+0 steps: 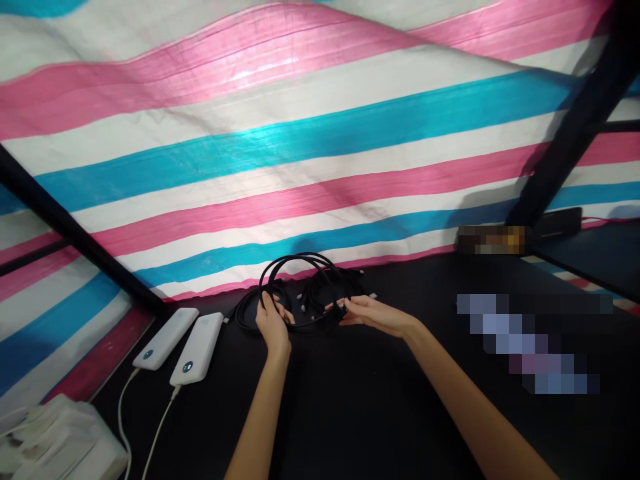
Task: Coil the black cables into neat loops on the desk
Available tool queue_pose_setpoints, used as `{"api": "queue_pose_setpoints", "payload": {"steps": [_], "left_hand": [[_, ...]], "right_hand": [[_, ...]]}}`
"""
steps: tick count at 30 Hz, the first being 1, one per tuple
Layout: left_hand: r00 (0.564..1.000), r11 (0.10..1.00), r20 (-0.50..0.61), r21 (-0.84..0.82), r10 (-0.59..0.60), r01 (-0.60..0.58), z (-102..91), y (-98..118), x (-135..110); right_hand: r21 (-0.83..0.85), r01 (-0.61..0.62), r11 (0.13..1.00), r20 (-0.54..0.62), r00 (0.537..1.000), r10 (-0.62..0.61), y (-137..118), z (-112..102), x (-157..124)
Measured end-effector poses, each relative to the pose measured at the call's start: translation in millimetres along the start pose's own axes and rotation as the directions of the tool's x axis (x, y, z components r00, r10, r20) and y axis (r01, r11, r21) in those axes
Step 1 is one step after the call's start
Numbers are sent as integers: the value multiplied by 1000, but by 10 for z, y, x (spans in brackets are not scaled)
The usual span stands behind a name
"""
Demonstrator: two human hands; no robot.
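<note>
A loosely coiled black cable [300,257] is held up between my two hands in a wide loop above the black table. My left hand [273,323] is closed around the left side of the coil. On the right side, my right hand [363,312] pinches the cable near a connector end. Behind the hands, other black cables [315,290] lie coiled on the table, with several pale plug ends showing. Part of another coil [245,310] shows to the left of my left hand.
Two white power banks [197,350] with small displays and white cords lie on the black table [340,413] at left. White plugs [65,440] crowd the near left corner. Blurred-out items [525,343] lie at right. A striped sheet [300,147] and dark frame poles [565,127] enclose the back.
</note>
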State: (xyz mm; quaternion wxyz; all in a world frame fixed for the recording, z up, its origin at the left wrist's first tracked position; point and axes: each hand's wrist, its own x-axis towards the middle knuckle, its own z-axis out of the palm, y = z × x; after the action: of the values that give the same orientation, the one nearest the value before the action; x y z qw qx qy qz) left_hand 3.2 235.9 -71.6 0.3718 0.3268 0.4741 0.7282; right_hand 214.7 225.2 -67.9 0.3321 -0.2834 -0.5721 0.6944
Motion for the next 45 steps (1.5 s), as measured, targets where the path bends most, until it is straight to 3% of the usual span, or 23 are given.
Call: {"api": "queue_pose_setpoints", "payload": {"steps": [8, 15, 20, 23, 26, 30, 36, 41, 45], "left_hand": [[1000, 1000, -14, 29, 2, -2, -19, 6, 14], [992, 949, 15, 289, 128, -127, -81, 15, 20], [986, 934, -24, 323, 166, -150, -95, 4, 23], [964, 906, -62, 361, 259, -220, -122, -20, 91], [960, 919, -66, 312, 273, -240, -144, -44, 171], [988, 985, -35, 84, 153, -149, -136, -39, 193], [997, 989, 29, -134, 68, -63, -97, 67, 132], [973, 936, 215, -318, -81, 149, -108, 110, 155], [936, 924, 318, -292, -151, 248, -113, 108, 174]], "right_hand": [[-84, -76, 994, -168, 984, 61, 20, -5, 43], [-189, -11, 982, -313, 948, -50, 21, -27, 69], [-183, -16, 983, -356, 933, -51, -5, -24, 58], [-162, 52, 985, -406, 907, -115, 7, -66, 62], [-136, 90, 987, -454, 879, -143, 21, -117, 67], [-99, 86, 991, -499, 858, -124, 17, -153, 60], [-164, 74, 984, -548, 822, -153, 8, -125, 66], [-316, 152, 936, -614, 720, -324, 42, -138, 97], [-382, 223, 897, -624, 654, -428, 45, -194, 87]]}}
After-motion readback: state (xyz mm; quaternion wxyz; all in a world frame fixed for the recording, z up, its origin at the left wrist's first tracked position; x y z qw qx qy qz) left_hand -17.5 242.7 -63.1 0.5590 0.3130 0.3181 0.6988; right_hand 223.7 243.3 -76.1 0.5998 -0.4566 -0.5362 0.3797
